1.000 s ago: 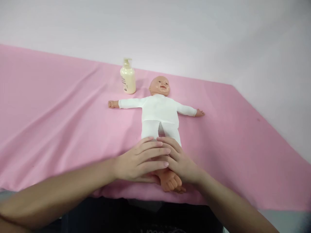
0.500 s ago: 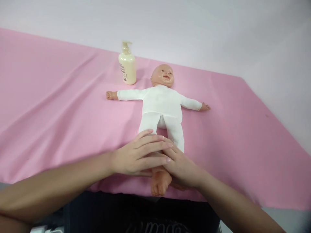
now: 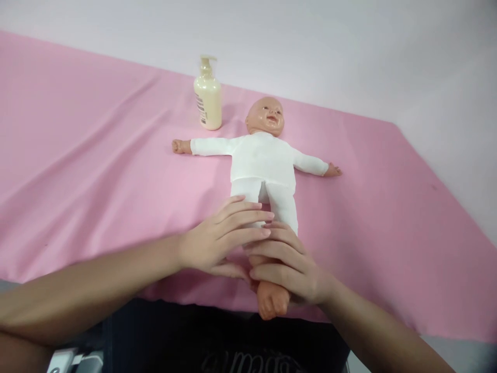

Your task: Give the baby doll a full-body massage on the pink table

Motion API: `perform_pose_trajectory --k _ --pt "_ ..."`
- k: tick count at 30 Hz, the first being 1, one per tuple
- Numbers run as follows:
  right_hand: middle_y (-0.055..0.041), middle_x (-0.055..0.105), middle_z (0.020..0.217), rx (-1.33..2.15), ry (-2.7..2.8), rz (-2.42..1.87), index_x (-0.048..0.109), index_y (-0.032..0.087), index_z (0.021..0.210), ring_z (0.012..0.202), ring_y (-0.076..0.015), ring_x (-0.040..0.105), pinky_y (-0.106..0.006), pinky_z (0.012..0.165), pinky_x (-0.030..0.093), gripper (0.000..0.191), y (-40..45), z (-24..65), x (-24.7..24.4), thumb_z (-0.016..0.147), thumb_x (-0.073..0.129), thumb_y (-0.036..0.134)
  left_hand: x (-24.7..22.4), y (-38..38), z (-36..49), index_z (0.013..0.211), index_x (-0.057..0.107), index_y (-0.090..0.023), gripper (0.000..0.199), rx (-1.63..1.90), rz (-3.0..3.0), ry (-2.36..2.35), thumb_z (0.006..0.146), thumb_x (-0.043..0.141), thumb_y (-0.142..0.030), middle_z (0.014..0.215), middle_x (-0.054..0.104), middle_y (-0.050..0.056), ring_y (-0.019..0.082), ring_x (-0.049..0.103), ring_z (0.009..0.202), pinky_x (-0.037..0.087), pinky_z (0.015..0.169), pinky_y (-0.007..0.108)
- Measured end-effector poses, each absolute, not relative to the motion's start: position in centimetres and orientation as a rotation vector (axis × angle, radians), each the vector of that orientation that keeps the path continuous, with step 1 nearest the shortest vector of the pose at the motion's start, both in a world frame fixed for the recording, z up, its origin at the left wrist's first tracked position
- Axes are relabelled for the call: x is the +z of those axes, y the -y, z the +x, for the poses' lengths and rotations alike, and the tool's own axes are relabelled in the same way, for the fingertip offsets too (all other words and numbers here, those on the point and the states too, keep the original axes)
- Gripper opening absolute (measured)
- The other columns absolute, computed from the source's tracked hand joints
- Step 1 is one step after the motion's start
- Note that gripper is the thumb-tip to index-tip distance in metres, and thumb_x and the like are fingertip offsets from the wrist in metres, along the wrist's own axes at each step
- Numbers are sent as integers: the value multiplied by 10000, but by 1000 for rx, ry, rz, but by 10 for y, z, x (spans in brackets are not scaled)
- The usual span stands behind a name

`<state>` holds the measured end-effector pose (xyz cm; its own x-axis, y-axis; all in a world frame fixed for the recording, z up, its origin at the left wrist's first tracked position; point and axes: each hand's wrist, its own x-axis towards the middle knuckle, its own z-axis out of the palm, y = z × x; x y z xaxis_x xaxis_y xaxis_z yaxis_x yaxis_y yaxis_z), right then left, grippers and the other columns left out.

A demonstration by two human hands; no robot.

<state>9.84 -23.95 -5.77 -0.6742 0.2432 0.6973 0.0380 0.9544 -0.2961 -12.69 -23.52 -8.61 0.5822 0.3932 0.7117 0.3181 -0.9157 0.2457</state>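
A baby doll (image 3: 264, 158) in a white cloth suit lies on its back, arms spread, its feet towards me. My left hand (image 3: 221, 233) lies across its leg at about knee height, fingers stretched out and slightly apart, thumb lower down near the ankle. My right hand (image 3: 293, 261) is wrapped over the doll's lower leg just above a bare foot (image 3: 273, 299), fingers curled round it. The fingertips of both hands come close together over the leg. The other foot is hidden behind my right hand.
A cream pump bottle (image 3: 209, 101) stands upright beside the doll's head, to the left. Pink cloth (image 3: 388, 223) with folds on the left covers the table. A pale wall or sheet (image 3: 330, 46) lies behind. White plugs or adapters (image 3: 73, 360) show at the lower left.
My right hand has come from under the left fingers to close over the doll's lower leg. The left fingers have lifted and spread, and the foot has shifted right.
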Motion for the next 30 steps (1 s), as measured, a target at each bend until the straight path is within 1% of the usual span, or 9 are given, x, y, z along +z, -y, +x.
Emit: perform_pose_trajectory --k 4,7,13,17,19,21,24,26,30 --pt "-28 716 974 519 2208 -249 595 239 970 1051 -195 656 -441 1043 513 125 241 95 -57 1009 537 343 -86 235 -124 1501 387 -255 623 1256 2671 -622 977 535 -558 1433 581 110 257 487 1380 317 1226 499" --pt "-11 704 949 615 2205 -274 568 250 954 992 -191 661 -437 1037 502 98 242 94 -56 932 629 323 -86 235 -123 1484 399 -262 601 1236 2658 -629 970 565 -527 1403 607 111 268 517 1353 336 1211 517" --pt "-34 677 1011 751 2201 -270 557 242 996 1038 -219 625 -478 1091 435 287 241 97 -59 868 653 480 -86 235 -122 1474 411 -255 598 1225 2661 -599 954 621 -462 1377 631 110 269 514 1359 370 1191 512" --pt "-49 681 1099 843 2315 -272 576 238 1011 1135 -223 613 -460 1135 396 292 242 97 -60 853 712 443 -88 234 -122 1459 433 -267 599 1203 2665 -612 936 649 -462 1373 637 98 267 507 1364 385 1185 502" --pt "-57 689 1114 940 2331 -273 595 233 1011 1141 -220 623 -444 1108 427 277 243 97 -59 869 713 440 -89 233 -122 1453 444 -267 582 1217 2674 -595 941 640 -462 1372 638 95 264 508 1364 377 1190 500" --pt "-51 706 1097 1052 2284 -254 602 230 1018 1075 -194 658 -413 1061 467 242 244 97 -57 901 696 419 -89 233 -122 1454 449 -256 559 1217 2686 -572 956 618 -446 1372 638 99 261 511 1364 362 1199 497" --pt "-7 726 967 1183 2178 -211 583 229 995 895 -129 683 -330 963 517 133 246 96 -56 934 675 304 -88 232 -122 1458 450 -228 540 1183 2701 -551 972 593 -416 1366 640 111 258 518 1356 336 1211 487" --pt "16 707 871 1250 2116 -198 560 226 950 800 -104 667 -287 889 536 118 246 95 -58 936 671 265 -87 232 -122 1458 449 -228 537 1164 2699 -553 974 587 -412 1359 643 113 258 531 1341 326 1211 486" --pt "10 681 824 1289 2089 -222 523 224 908 770 -112 643 -285 815 550 198 245 96 -64 944 667 355 -88 232 -122 1462 448 -257 545 1143 2667 -564 965 594 -425 1357 644 104 259 565 1298 330 1200 494"
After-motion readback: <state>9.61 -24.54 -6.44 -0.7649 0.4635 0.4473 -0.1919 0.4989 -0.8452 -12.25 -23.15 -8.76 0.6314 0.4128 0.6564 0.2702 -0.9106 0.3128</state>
